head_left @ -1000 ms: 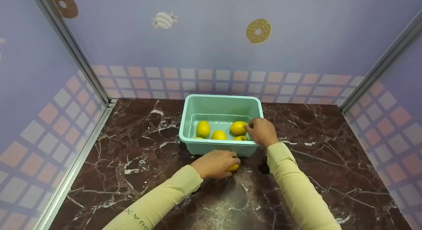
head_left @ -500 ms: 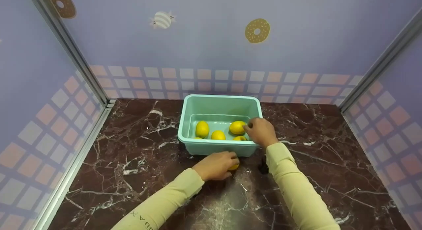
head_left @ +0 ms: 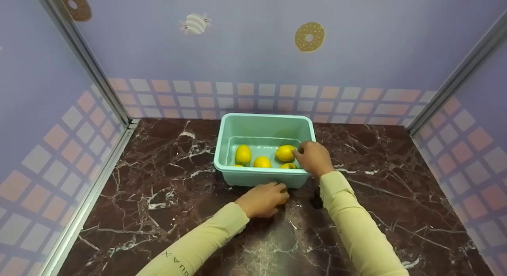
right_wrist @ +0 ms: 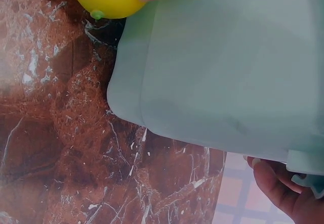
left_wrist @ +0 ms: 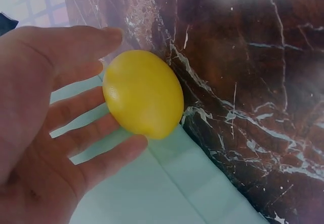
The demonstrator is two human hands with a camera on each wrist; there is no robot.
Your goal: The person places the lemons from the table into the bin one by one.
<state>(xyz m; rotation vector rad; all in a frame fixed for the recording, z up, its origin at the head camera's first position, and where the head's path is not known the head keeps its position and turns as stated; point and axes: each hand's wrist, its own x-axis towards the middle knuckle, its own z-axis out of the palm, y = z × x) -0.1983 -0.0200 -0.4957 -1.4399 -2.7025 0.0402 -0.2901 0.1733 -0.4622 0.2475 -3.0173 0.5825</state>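
Observation:
A light green plastic tub [head_left: 264, 171] stands on the dark marbled table near the back wall. Inside it lie several yellow lemons, among them one on the left [head_left: 243, 155]. Just outside its front wall is another lemon [left_wrist: 143, 94], beside my left hand [head_left: 264, 200]. Those fingers stretch alongside the fruit, fingertips at its edge, while the thumb is apart from it in the left wrist view. My right hand [head_left: 315, 158] holds the tub's right rim. Its fingers [right_wrist: 273, 183] show at the outer side in the right wrist view, partly hidden by the wall.
A patterned purple wall [head_left: 253, 66] rises close behind the tub. Metal-framed side panels [head_left: 79, 50] bound the table [head_left: 166, 165] at left and right. A small dark object [head_left: 316, 200] sits under the right wrist.
My left hand has shifted slightly to the right, covering more of the lemon outside the tub in the head view. My right hand stays at the rim.

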